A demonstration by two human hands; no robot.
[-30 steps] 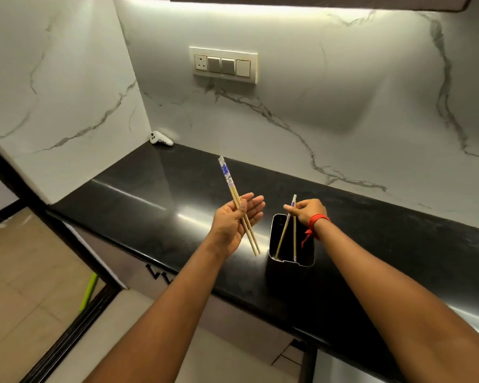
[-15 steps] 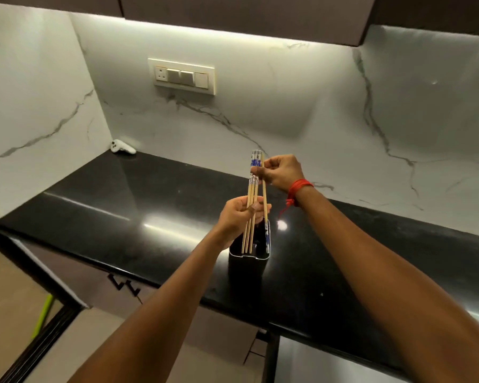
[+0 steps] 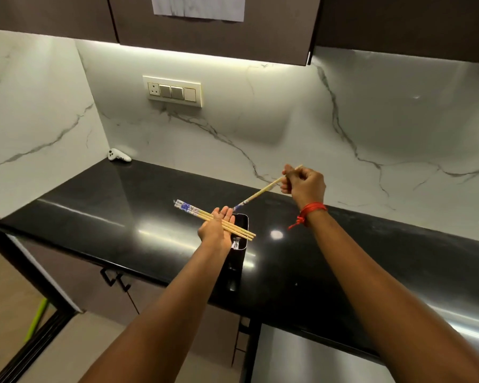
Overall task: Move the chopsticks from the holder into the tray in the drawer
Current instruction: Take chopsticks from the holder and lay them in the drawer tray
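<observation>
My left hand holds a bundle of wooden chopsticks with blue-patterned ends, lying roughly level across its palm above the black holder. The holder stands on the black countertop, partly hidden by my left hand. My right hand, with a red thread on the wrist, is closed on a single chopstick that slants down to the left, its blue tip just above the holder's far rim. The drawer and its tray are out of view.
A white controller lies in the counter's back left corner. A switch panel is on the marble backsplash, under dark upper cabinets. Cabinet handles sit below the counter's front edge. A green stick leans at the lower left.
The bundle in my left hand has tipped from upright to nearly level. My right hand has moved right and away with one chopstick, drawn out of the holder.
</observation>
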